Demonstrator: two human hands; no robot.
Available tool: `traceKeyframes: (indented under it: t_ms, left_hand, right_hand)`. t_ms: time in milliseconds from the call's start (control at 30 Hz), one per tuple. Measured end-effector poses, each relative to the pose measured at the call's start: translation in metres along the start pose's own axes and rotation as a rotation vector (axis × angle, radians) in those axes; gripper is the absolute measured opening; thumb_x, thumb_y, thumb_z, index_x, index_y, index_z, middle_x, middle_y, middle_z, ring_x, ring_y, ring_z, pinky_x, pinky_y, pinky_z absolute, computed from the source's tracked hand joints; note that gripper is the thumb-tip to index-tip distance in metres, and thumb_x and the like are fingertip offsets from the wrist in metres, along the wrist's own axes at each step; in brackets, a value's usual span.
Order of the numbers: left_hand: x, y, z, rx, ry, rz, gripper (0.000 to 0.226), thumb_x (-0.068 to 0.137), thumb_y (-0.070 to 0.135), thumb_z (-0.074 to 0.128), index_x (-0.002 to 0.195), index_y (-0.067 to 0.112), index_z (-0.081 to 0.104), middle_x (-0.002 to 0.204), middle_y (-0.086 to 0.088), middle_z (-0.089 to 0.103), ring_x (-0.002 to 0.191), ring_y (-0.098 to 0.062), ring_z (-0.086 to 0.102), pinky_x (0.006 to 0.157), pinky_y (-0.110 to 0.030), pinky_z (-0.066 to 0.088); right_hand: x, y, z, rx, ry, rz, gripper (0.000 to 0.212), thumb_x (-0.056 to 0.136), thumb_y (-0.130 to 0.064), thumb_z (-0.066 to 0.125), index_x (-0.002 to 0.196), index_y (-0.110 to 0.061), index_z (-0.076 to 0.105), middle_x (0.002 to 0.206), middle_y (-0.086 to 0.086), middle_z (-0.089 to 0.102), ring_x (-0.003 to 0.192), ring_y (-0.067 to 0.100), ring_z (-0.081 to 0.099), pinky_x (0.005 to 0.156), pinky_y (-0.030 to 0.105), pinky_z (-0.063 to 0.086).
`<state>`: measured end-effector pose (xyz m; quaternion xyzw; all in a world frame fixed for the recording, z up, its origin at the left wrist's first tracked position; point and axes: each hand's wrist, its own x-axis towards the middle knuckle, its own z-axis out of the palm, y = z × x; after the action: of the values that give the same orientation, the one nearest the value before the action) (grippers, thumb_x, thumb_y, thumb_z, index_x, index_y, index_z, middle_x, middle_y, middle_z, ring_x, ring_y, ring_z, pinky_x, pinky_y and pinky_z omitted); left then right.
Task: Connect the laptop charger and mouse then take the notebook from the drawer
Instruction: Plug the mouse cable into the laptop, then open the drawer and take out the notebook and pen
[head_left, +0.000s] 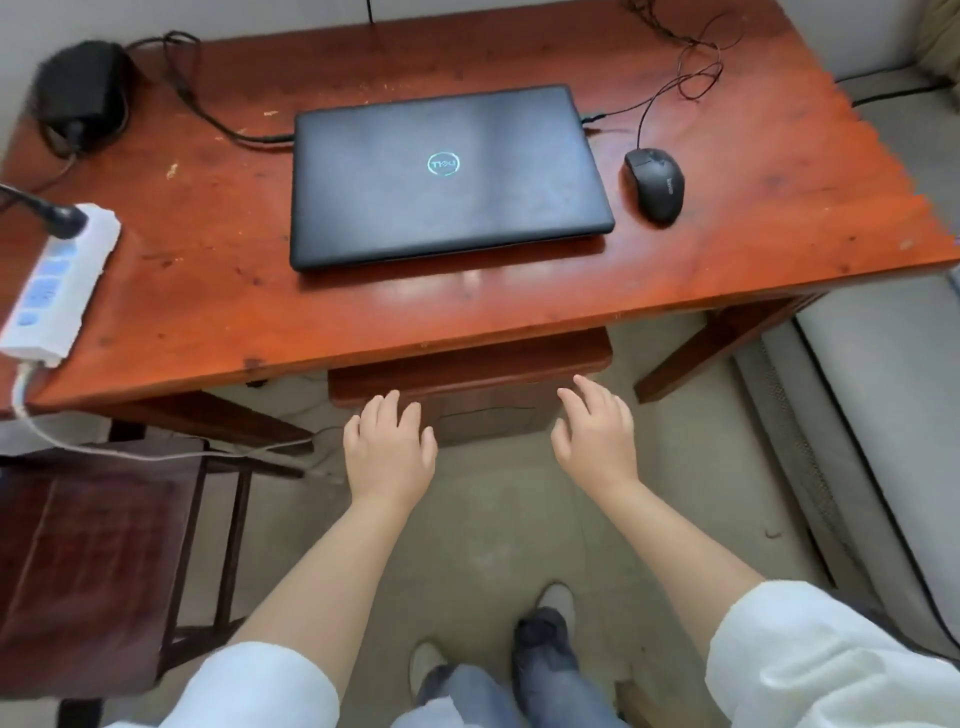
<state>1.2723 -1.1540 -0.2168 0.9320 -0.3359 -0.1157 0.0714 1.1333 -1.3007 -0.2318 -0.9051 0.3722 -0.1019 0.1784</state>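
Note:
A closed black laptop (447, 174) lies in the middle of the red-brown desk (208, 291). A black charger cable (218, 122) reaches its left side, and the cable of the black mouse (654, 184) reaches its right side. Under the desk's front edge sits the wooden drawer (467, 374), shut; no notebook shows. My left hand (389, 447) and my right hand (597, 431) hover palm down just in front of the drawer, fingers spread, holding nothing.
A white power strip (57, 280) with a black plug lies at the desk's left edge. A black charger brick (83, 93) sits at the back left. A dark wooden chair (104, 561) stands at the left, a grey sofa (883, 415) at the right.

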Motion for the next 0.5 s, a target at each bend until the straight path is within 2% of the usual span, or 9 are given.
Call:
traceKeyframes:
  t_ms: [133,200,333,500]
  left_hand:
    - [-0.003,-0.039,0.026,0.016,-0.026,-0.050,0.039,0.092,0.027,0.047,0.126,0.010,0.053,0.143,-0.013,0.044,0.135,-0.024,0.035,0.109,-0.040,0.028]
    - [-0.001,-0.057,0.041,0.004,-0.030,-0.077,0.039,0.090,0.025,0.050,0.124,0.007,0.055,0.139,-0.015,0.048,0.131,-0.027,0.039,0.105,-0.041,0.032]
    - [0.010,-0.088,0.072,-0.010,-0.074,-0.178,0.040,0.089,0.028,0.051,0.119,0.003,0.054,0.119,-0.020,0.058,0.113,-0.035,0.049,0.090,-0.043,0.043]
    - [0.038,-0.110,0.134,-0.314,-0.117,-0.340,0.062,0.089,0.037,0.052,0.136,0.001,0.033,0.129,-0.028,0.050,0.120,-0.042,0.045,0.098,-0.049,0.042]
  right_hand:
    - [-0.010,-0.004,0.042,-0.039,-0.101,0.168,0.036,0.084,-0.006,0.051,0.120,0.000,0.055,0.135,0.020,0.050,0.126,0.030,0.045,0.105,0.043,0.031]
    - [-0.008,0.001,0.064,-0.044,-0.108,0.227,0.038,0.087,-0.010,0.047,0.124,-0.001,0.051,0.137,0.018,0.047,0.128,0.029,0.041,0.104,0.041,0.030]
    - [0.001,0.018,0.099,0.008,-0.119,0.355,0.038,0.087,-0.010,0.048,0.123,0.001,0.050,0.128,0.024,0.052,0.119,0.037,0.045,0.099,0.045,0.037]
    - [0.021,0.054,0.141,0.285,-0.068,0.507,0.046,0.092,-0.021,0.049,0.133,-0.002,0.038,0.140,0.022,0.041,0.127,0.035,0.040,0.103,0.036,0.034]
